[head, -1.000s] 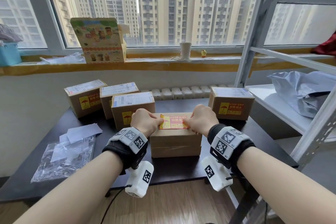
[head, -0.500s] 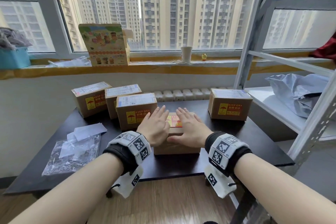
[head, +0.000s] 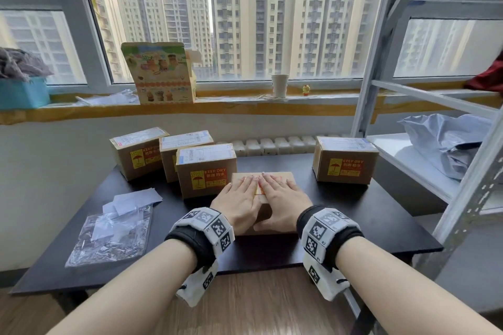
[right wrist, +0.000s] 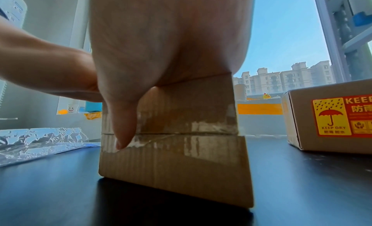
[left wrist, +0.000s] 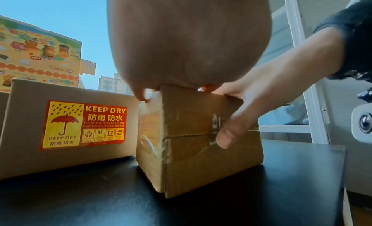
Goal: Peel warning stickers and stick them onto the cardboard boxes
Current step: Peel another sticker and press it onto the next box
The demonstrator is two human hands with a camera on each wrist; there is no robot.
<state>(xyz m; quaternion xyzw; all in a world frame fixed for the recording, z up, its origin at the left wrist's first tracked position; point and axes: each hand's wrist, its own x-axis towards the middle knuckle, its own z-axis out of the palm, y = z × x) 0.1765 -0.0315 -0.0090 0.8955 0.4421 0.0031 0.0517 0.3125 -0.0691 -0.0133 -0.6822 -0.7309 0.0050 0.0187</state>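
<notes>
A small cardboard box [head: 288,178] stands on the black table [head: 340,226] in front of me. A yellow and red warning sticker [head: 258,191] lies on its top, and only a sliver shows between my hands. My left hand [head: 239,198] and right hand [head: 283,198] lie flat side by side on the box top, fingers straight, pressing down on the sticker. In the left wrist view my left palm [left wrist: 189,38] sits on the box [left wrist: 191,158], and the right thumb [left wrist: 231,131] hangs down its near face. The right wrist view shows my right palm [right wrist: 171,38] on the box [right wrist: 177,166].
Three boxes with KEEP DRY stickers [head: 205,171] stand just left of the pressed box, a fourth [head: 344,160] at the right. A clear plastic bag [head: 109,234] and loose backing papers [head: 136,198] lie on the table's left. A metal shelf [head: 462,171] stands close on the right.
A second ago both hands were curled and held the sticker's two ends on the box top. They have since opened flat and slid together over the sticker.
</notes>
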